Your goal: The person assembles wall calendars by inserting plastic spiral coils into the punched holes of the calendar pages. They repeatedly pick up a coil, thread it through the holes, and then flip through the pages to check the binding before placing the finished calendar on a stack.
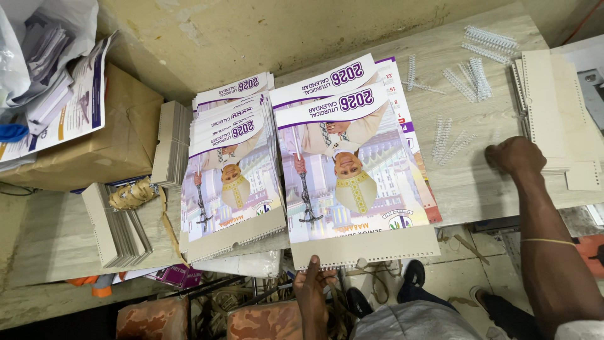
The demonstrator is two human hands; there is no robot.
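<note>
A printed wall calendar (352, 170) with a purple-and-white header and a cardboard backing lies on top of a stack on the wooden table (465, 182). My left hand (313, 280) grips the near edge of its punched cardboard backing. My right hand (516, 155) is closed in a fist on the table to the right, next to loose white plastic binding combs (448, 140); whether it holds one is hidden. A second stack of the same calendars (229, 176) lies to the left.
More white binding combs (478, 69) lie at the back right beside a pile of cream cardboard sheets (557, 107). Grey cardboard stacks (119, 230) and a brown wrapped parcel (107, 138) sit at the left. Legs and a dark shoe (412, 277) show below the table edge.
</note>
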